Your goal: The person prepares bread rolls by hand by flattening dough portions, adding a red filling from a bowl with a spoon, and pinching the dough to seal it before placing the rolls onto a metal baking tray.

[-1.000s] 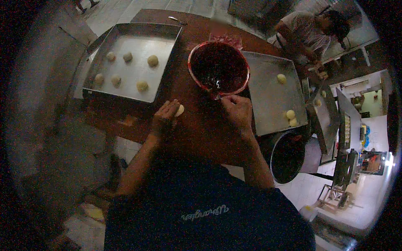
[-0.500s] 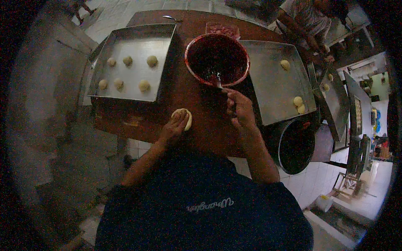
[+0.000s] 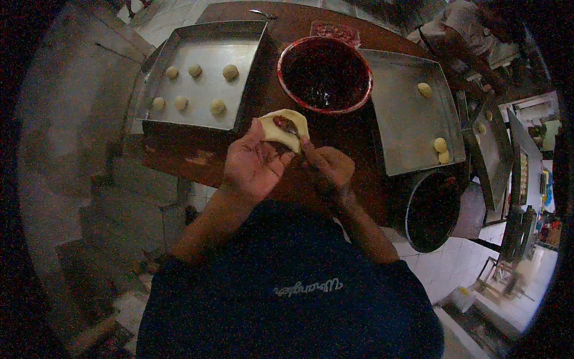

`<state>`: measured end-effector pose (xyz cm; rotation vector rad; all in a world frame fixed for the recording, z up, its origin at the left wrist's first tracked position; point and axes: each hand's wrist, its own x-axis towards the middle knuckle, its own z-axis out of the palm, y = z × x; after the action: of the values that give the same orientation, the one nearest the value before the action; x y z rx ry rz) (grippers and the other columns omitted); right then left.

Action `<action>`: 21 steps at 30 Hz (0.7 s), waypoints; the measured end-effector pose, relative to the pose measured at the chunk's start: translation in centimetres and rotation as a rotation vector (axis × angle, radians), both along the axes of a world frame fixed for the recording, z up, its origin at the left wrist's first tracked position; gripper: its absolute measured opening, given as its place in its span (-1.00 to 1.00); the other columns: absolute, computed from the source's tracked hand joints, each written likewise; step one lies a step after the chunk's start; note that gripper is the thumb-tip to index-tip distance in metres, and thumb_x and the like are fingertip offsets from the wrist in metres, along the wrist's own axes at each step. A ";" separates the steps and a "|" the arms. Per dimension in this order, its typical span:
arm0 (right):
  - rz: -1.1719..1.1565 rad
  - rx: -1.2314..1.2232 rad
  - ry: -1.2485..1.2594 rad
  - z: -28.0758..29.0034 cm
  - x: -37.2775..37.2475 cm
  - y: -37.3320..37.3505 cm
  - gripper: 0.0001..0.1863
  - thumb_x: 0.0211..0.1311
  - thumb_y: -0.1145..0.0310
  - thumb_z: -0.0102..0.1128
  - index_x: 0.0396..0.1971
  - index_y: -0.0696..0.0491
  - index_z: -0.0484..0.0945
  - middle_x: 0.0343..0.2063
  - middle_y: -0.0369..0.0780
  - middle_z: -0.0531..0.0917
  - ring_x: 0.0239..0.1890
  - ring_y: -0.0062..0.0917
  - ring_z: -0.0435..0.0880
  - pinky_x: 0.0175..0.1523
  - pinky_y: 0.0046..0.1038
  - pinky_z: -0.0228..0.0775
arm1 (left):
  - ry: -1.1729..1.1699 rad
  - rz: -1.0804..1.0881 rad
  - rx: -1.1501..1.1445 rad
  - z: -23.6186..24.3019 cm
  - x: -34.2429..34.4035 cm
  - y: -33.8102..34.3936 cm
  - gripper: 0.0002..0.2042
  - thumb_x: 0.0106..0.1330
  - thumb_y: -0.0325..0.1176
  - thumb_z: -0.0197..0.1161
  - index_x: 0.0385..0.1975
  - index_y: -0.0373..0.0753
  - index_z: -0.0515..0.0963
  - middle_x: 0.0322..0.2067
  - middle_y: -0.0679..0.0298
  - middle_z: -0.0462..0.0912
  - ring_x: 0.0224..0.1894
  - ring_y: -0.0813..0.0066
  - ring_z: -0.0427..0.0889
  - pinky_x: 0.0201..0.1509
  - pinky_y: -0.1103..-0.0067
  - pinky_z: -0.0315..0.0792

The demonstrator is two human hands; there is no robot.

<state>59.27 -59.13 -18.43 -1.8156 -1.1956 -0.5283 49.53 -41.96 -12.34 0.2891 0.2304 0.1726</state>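
A flattened piece of pale dough [image 3: 274, 132] rests on the fingers of my left hand [image 3: 251, 167], its thumb along the dough's left edge. Dark red filling [image 3: 281, 122] lies in the middle of the dough. My right hand [image 3: 330, 170] is closed round a spoon [image 3: 291, 127], whose tip touches the filling; most of its handle is hidden by the fingers. Beyond the hands stands a round red-rimmed tub [image 3: 324, 110], smeared inside with dark red filling.
Several dough balls lie in a metal tray [image 3: 239, 45] at left. A second tray [image 3: 406, 131] at right holds a few. A dark round container [image 3: 433, 212] sits at the near right. A knife-like utensil [image 3: 263, 14] lies at the far edge. Another person [image 3: 457, 36] bends at far right.
My left hand has lifted the dough off the table and turned palm up under it. My right hand has brought the spoon from the tub to the dough, which now bears filling.
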 end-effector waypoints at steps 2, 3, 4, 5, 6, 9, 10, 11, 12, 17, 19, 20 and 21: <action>0.022 -0.002 -0.086 -1.0 0.0 -0.6 -0.61 0.19 0.38 0.46 0.05 -0.03 0.73 -0.54 -0.26 0.67 -0.53 -0.54 0.64 -0.47 -0.50 0.45 | -0.040 -0.035 -0.043 -1.0 -0.5 1.1 -0.55 0.61 -0.07 0.00 0.21 -0.34 0.43 0.14 0.06 0.62 0.23 0.09 0.59 0.35 0.11 0.47; 0.003 -0.081 0.136 -0.2 0.0 -0.6 -0.59 0.17 0.39 0.48 0.06 -0.03 0.72 -0.54 -0.27 0.67 -0.54 -0.53 0.64 -0.48 -0.49 0.45 | -0.058 -0.046 -0.063 -1.6 -0.5 1.7 -0.55 0.61 -0.07 0.00 0.21 -0.34 0.43 0.14 0.05 0.62 0.23 0.08 0.58 0.37 0.10 0.45; -0.042 -0.161 0.339 1.3 -0.1 -0.5 -0.57 0.14 0.40 0.49 0.07 -0.02 0.71 -0.55 -0.28 0.67 -0.54 -0.52 0.64 -0.49 -0.48 0.45 | -0.012 0.007 -0.009 -2.2 -0.3 2.0 -0.53 0.61 -0.04 -0.01 0.23 -0.35 0.42 0.17 0.03 0.60 0.25 0.05 0.56 0.38 0.09 0.44; -0.119 -0.319 0.784 3.3 -0.2 -0.8 -0.53 0.13 0.40 0.49 0.09 -0.02 0.69 -0.57 -0.28 0.65 -0.56 -0.50 0.63 -0.49 -0.46 0.46 | 0.033 0.061 0.044 -2.8 -0.1 2.3 -0.50 0.61 -0.01 -0.02 0.24 -0.35 0.40 0.19 0.01 0.58 0.27 0.03 0.54 0.39 0.09 0.42; -0.131 -0.374 0.792 2.9 0.2 -1.2 -0.51 0.12 0.39 0.50 0.11 -0.02 0.67 -0.58 -0.28 0.64 -0.57 -0.47 0.62 -0.47 -0.43 0.48 | 0.077 0.107 0.099 -3.1 0.0 2.4 -0.47 0.60 0.01 -0.02 0.26 -0.36 0.39 0.22 -0.01 0.56 0.29 0.00 0.52 0.40 0.08 0.41; -0.022 -0.356 0.199 -6.2 3.0 -2.8 -0.46 0.11 0.32 0.52 0.15 -0.01 0.64 -0.56 -0.27 0.64 -0.55 -0.40 0.62 -0.39 -0.35 0.52 | 0.040 0.204 -0.098 -1.4 -0.4 2.8 -0.39 0.59 0.08 -0.06 0.32 -0.39 0.32 0.29 -0.10 0.47 0.35 -0.08 0.44 0.45 0.03 0.34; 0.015 -0.326 0.019 -10.1 3.9 -2.8 -0.44 0.11 0.30 0.52 0.17 -0.01 0.62 -0.52 -0.26 0.64 -0.52 -0.37 0.63 -0.35 -0.31 0.54 | -0.001 0.181 -0.116 -1.5 -0.9 3.1 -0.38 0.59 0.08 -0.07 0.34 -0.39 0.29 0.31 -0.11 0.44 0.37 -0.11 0.42 0.47 0.02 0.32; 0.011 -0.320 0.087 -13.3 5.5 -1.9 -0.41 0.11 0.28 0.53 0.19 -0.01 0.61 -0.47 -0.23 0.66 -0.45 -0.33 0.65 -0.28 -0.27 0.55 | -0.042 0.132 -0.124 -1.5 -0.6 3.5 -0.37 0.59 0.08 -0.08 0.35 -0.40 0.27 0.33 -0.13 0.41 0.39 -0.13 0.39 0.48 0.01 0.30; 0.039 -0.323 0.138 -13.2 6.1 -0.5 -0.38 0.10 0.27 0.54 0.22 -0.01 0.60 -0.41 -0.20 0.67 -0.39 -0.30 0.66 -0.22 -0.22 0.56 | -0.095 0.117 -0.141 -1.9 -1.1 4.1 -0.36 0.59 0.07 -0.08 0.37 -0.41 0.25 0.35 -0.15 0.39 0.40 -0.15 0.37 0.49 0.00 0.28; -0.139 -0.222 -0.020 -3.4 3.6 1.6 -0.36 0.04 0.32 0.57 0.20 -0.03 0.61 0.00 -0.13 0.65 0.12 -0.15 0.59 0.19 -0.13 0.49 | 0.007 0.129 -0.194 -4.4 -1.5 5.4 -0.50 0.56 -0.16 -0.03 0.31 -0.44 0.34 0.25 -0.11 0.51 0.31 -0.06 0.51 0.40 0.08 0.42; 0.006 -0.129 -0.064 2.1 3.1 2.5 -0.37 0.02 0.32 0.58 0.18 -0.03 0.62 0.08 -0.14 0.63 0.21 -0.12 0.55 0.29 -0.12 0.45 | 0.076 0.140 -0.135 -5.8 -1.5 5.6 -0.55 0.54 -0.25 0.00 0.27 -0.44 0.39 0.21 -0.08 0.55 0.26 0.01 0.56 0.37 0.15 0.47; 0.085 -0.108 -0.127 4.1 3.5 3.5 -0.37 0.01 0.31 0.59 0.17 -0.02 0.63 0.11 -0.16 0.63 0.22 -0.13 0.55 0.31 -0.13 0.45 | 0.094 0.129 -0.106 -6.3 -1.3 5.7 -0.58 0.53 -0.30 0.02 0.25 -0.44 0.42 0.19 -0.06 0.57 0.24 0.06 0.58 0.36 0.20 0.49; 0.172 -0.092 -0.129 4.1 3.9 4.1 -0.38 0.02 0.32 0.59 0.16 -0.01 0.63 0.12 -0.16 0.63 0.22 -0.14 0.56 0.31 -0.15 0.46 | 0.102 0.124 -0.078 -6.6 -1.2 5.8 -0.61 0.52 -0.34 0.04 0.22 -0.44 0.45 0.18 -0.04 0.59 0.22 0.11 0.61 0.35 0.25 0.51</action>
<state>63.20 -55.07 -14.30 -1.7558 -1.4699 -0.5048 48.36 -36.20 -18.98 0.2062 0.3552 0.2713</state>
